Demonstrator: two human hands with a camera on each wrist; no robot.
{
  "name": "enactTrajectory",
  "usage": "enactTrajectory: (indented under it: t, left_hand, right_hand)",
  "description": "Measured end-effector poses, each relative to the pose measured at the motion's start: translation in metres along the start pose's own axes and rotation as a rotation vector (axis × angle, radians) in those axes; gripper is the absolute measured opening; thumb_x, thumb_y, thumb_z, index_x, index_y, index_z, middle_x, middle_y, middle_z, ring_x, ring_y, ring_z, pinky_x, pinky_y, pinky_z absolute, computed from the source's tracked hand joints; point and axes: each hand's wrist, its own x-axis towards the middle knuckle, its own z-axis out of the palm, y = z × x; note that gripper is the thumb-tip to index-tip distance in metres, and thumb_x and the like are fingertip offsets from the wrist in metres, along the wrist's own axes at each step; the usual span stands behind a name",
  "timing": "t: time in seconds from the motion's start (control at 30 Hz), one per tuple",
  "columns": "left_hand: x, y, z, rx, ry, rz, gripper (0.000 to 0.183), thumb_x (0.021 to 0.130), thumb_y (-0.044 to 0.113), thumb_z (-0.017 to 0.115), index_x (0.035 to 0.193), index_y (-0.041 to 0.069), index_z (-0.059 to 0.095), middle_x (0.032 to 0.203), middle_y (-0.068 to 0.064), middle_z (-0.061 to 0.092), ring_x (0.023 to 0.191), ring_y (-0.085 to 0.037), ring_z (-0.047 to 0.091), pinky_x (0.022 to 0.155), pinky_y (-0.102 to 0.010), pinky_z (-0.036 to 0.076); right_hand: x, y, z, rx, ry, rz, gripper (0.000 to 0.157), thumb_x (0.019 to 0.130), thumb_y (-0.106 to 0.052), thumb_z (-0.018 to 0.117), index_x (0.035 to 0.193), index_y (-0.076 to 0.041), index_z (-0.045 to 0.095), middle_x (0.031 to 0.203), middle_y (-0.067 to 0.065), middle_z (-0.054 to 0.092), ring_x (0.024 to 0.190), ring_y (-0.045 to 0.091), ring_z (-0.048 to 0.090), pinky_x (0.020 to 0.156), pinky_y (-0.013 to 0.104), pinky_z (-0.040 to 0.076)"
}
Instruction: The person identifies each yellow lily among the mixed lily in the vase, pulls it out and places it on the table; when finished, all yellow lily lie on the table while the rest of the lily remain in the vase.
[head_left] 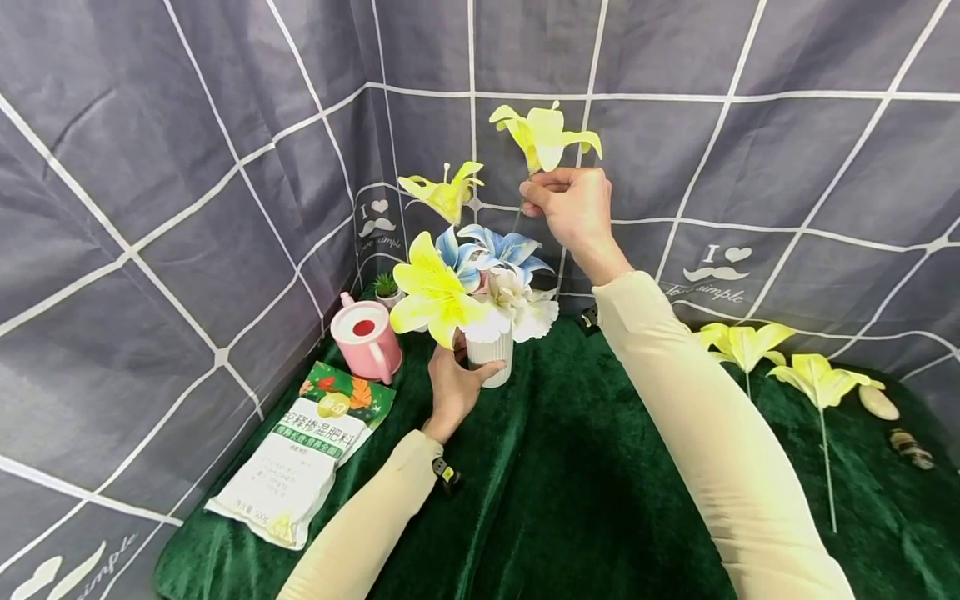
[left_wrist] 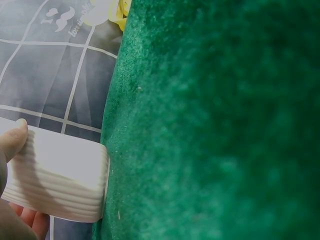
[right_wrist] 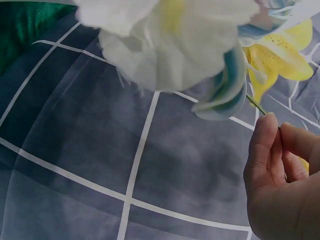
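Observation:
A white ribbed vase [head_left: 491, 360] stands on the green cloth, filled with blue lilies [head_left: 504, 248], white flowers [head_left: 517, 304] and yellow lilies [head_left: 435, 292]. Fingers and thumb of my left hand [head_left: 454, 385] grip the vase around its side; the left wrist view shows the vase [left_wrist: 60, 172] between thumb and fingers. Above the bouquet, my right hand [head_left: 576, 208] pinches the thin stem of a yellow lily [head_left: 546, 137]. In the right wrist view the green stem [right_wrist: 257, 105] runs from the pinching fingertips toward the bouquet; its lower end is hidden among the blooms.
Left of the vase are a pink watering can [head_left: 366, 342], a small potted succulent [head_left: 386, 287] and a white-and-green fertilizer bag [head_left: 307, 458]. Two yellow lilies [head_left: 821, 383] lie at the right, near a pale stone [head_left: 877, 402] and a striped stone [head_left: 911, 448]. Grey checked fabric [head_left: 675, 150] hangs behind.

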Motion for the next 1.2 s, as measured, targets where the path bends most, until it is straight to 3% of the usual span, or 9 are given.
enactTrajectory:
  t: [0.2, 0.63, 0.87, 1.1, 1.2]
  left_hand:
    - [-0.001, -0.001, -0.001, 0.005, 0.000, -0.008, 0.073, 0.070, 0.026, 0.094, 0.129, 0.009, 0.056, 0.121, -0.010, 0.065, 0.113, -0.024, 0.066, 0.098, -0.042, 0.058]
    - [-0.003, -0.001, -0.002, -0.009, -0.004, -0.025, 0.075, 0.070, 0.025, 0.093, 0.131, 0.010, 0.053, 0.122, -0.013, 0.062, 0.115, -0.027, 0.065, 0.100, -0.043, 0.057]
    - [-0.001, 0.002, -0.002, -0.005, -0.004, -0.012, 0.072, 0.071, 0.025, 0.093, 0.131, 0.012, 0.056, 0.122, -0.012, 0.064, 0.114, -0.027, 0.066, 0.100, -0.044, 0.058]
    - [-0.002, 0.002, -0.003, 0.027, 0.007, -0.038, 0.074, 0.069, 0.027, 0.094, 0.132, 0.014, 0.057, 0.118, -0.014, 0.062, 0.111, -0.027, 0.066, 0.098, -0.042, 0.058]
    - [-0.002, 0.002, -0.003, 0.032, 0.014, -0.046, 0.072, 0.069, 0.027, 0.094, 0.129, 0.012, 0.057, 0.115, -0.014, 0.062, 0.109, -0.028, 0.067, 0.097, -0.043, 0.058]
  right_hand:
    - [0.000, -0.001, 0.001, 0.008, 0.014, 0.029, 0.020, 0.087, -0.018, 0.080, 0.099, -0.002, 0.078, 0.074, -0.007, 0.074, 0.062, 0.002, 0.072, 0.069, 0.018, 0.060]
    - [-0.001, -0.005, 0.008, 0.046, 0.020, -0.004, 0.019, 0.088, -0.018, 0.078, 0.100, -0.003, 0.078, 0.070, -0.009, 0.073, 0.061, 0.003, 0.072, 0.070, 0.019, 0.061]
    - [-0.003, -0.013, -0.016, 0.197, 0.050, -0.009, 0.013, 0.087, -0.012, 0.078, 0.096, -0.002, 0.076, 0.067, -0.009, 0.072, 0.058, 0.006, 0.070, 0.067, 0.017, 0.059]
    - [-0.007, -0.011, -0.035, 0.408, 0.070, -0.073, 0.001, 0.085, -0.001, 0.075, 0.085, 0.000, 0.075, 0.066, -0.001, 0.072, 0.055, 0.010, 0.068, 0.065, 0.020, 0.060]
    - [-0.009, -0.010, -0.042, 0.442, 0.077, -0.100, 0.005, 0.085, 0.001, 0.075, 0.081, -0.002, 0.076, 0.064, 0.000, 0.072, 0.055, 0.011, 0.068, 0.065, 0.021, 0.060]
